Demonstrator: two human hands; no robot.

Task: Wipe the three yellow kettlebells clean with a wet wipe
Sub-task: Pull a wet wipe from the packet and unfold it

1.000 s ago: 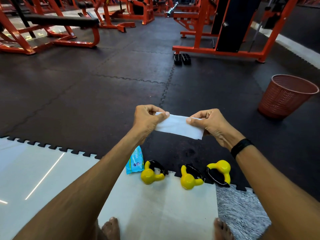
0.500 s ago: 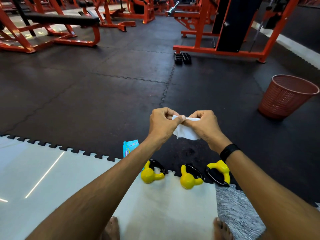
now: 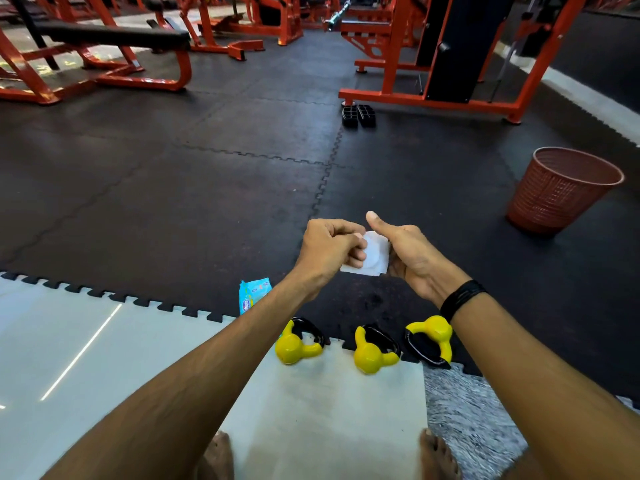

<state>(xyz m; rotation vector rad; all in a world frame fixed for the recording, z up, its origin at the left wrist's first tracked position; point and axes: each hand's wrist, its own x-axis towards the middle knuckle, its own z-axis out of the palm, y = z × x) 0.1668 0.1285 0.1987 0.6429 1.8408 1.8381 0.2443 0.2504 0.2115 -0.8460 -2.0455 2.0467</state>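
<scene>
A red mesh basket [image 3: 561,192] is standing at right, its contents unseen. The left hand [image 3: 327,252] is pinching a folded wet wipe [image 3: 372,254]; the right hand [image 3: 407,254] is backing it, thumb raised. Three yellow kettlebells [image 3: 372,356] are lying below, beside a wipes packet [image 3: 252,294].

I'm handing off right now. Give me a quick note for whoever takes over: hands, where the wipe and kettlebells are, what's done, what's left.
Left hand: grip pinches the folded wet wipe.
Right hand: palm against the wipe, thumb raised; grip unclear.
Three yellow kettlebells lie untouched in a row on the floor below the hands: left kettlebell, middle kettlebell, right kettlebell.
Wipe pack lies left of them; red basket far right.
Done: wipe out and folded.
Left: wipe all three.
</scene>
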